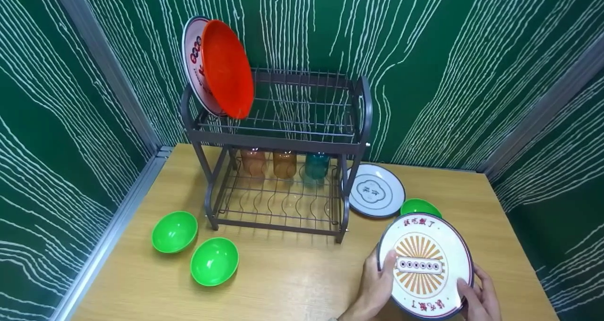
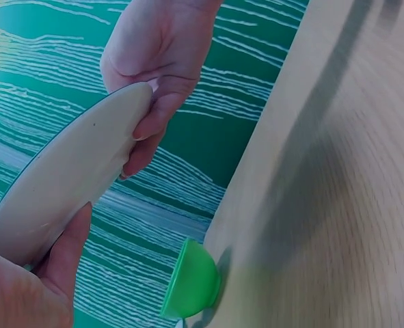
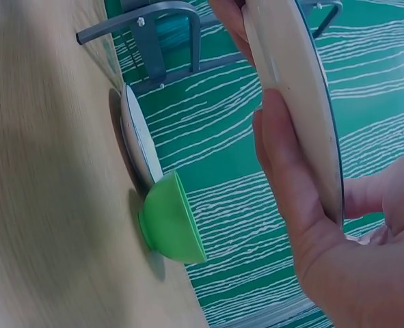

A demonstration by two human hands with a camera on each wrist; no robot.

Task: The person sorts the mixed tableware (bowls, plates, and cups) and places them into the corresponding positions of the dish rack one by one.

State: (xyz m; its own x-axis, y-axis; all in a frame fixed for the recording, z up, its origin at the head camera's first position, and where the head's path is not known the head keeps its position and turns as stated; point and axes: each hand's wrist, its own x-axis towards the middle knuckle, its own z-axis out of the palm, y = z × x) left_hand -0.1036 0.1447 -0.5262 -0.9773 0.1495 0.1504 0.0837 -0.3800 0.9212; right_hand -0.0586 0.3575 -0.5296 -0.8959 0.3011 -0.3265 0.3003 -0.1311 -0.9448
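Both hands hold a white plate with a dark rim, orange rays and red lettering, its face turned up toward the head camera. The left hand pinches its left edge, thumb on the face and fingers beneath. At the lower right edge the right hand grips it the same way. The plate's pale underside shows in the left wrist view, raised above the table. Just behind it sits a green bowl, partly covered by the plate in the head view. Beside that bowl lies another white plate with a grey emblem.
A dark two-tier dish rack stands at the back. Its upper tier holds a red plate and a patterned plate at the left; several coloured glasses stand below. Two green bowls rest at the table's left.
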